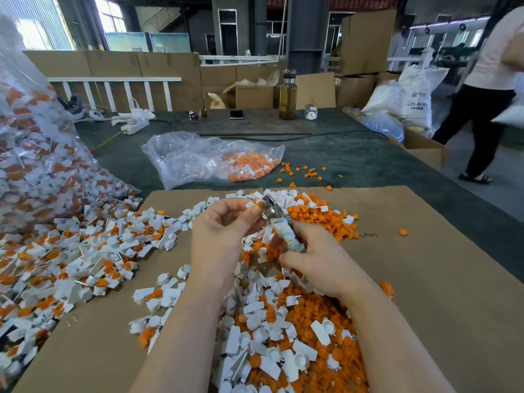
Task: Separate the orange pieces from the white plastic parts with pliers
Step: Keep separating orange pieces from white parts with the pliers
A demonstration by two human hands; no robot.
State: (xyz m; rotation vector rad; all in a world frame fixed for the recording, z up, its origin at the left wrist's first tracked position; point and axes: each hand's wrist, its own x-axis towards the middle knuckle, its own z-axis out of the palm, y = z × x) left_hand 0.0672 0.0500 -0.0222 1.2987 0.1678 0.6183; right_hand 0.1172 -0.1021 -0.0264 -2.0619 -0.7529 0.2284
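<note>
Cardboard (425, 279) over green table (354, 163), warehouse; right fingers (286, 260) grasp pliers (279, 222), left fingers (249, 214) pinch part.

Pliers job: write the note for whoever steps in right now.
Right hand grips the pliers by the taped handles, nose pointing up.
Left hand pinches a white part with its orange piece at the pliers' tip.
Separated orange pieces are heaped on the cardboard behind the hands; mixed loose parts lie near you.
Still joined: the pile on the left, the big bag and the small bag. Most of the job remains.
</note>
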